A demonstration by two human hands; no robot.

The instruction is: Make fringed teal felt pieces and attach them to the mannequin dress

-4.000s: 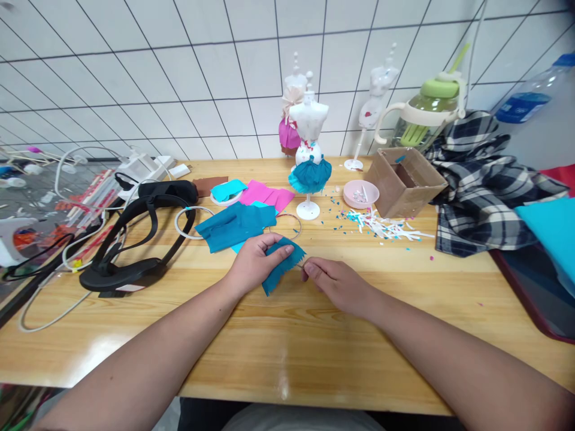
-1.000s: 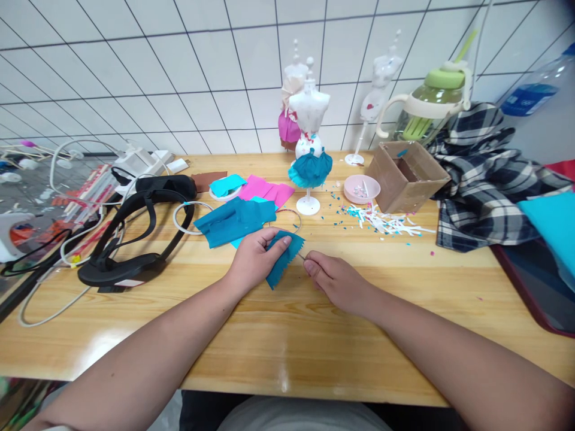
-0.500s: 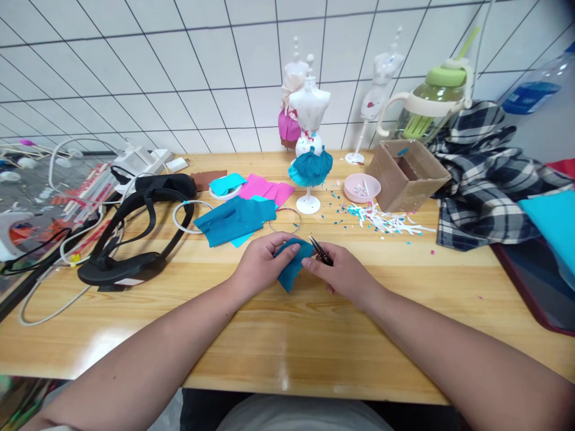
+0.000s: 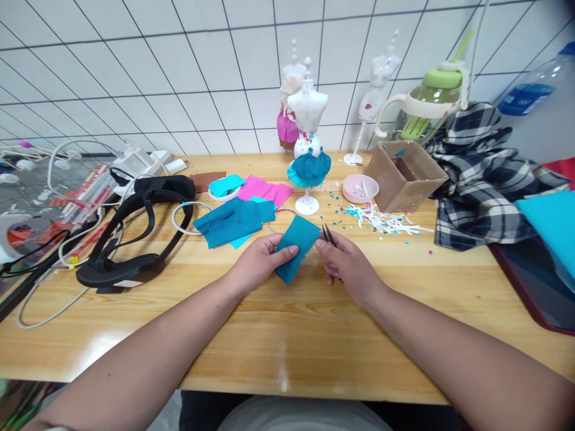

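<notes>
My left hand (image 4: pixel 259 261) pinches a piece of teal crepe paper (image 4: pixel 297 238) between thumb and fingers, above the table. The piece is flat, roughly rectangular and tilted, with a jagged, notched right edge. My right hand (image 4: pixel 350 266) is closed round small dark scissors (image 4: pixel 329 235); their two pointed blades stand slightly apart, just right of the paper, and the handles are mostly hidden in my fingers. Behind my hands stands a white miniature dress form (image 4: pixel 308 111) wearing a ruffled teal paper skirt (image 4: pixel 309 168).
Teal paper sheets (image 4: pixel 229 221), pink paper (image 4: pixel 266 190) and a white ring (image 4: pixel 177 218) lie left of centre. A black headset (image 4: pixel 121 272) is further left. Paper scraps (image 4: pixel 389 220), a pink bowl (image 4: pixel 360 189), a cardboard box (image 4: pixel 399 185) and plaid cloth (image 4: pixel 467 209) are at right.
The teal paper has been turned and flattened, so its notched edge now faces right. My right hand has drawn slightly right, off the paper, with the scissors pointing more upward.
</notes>
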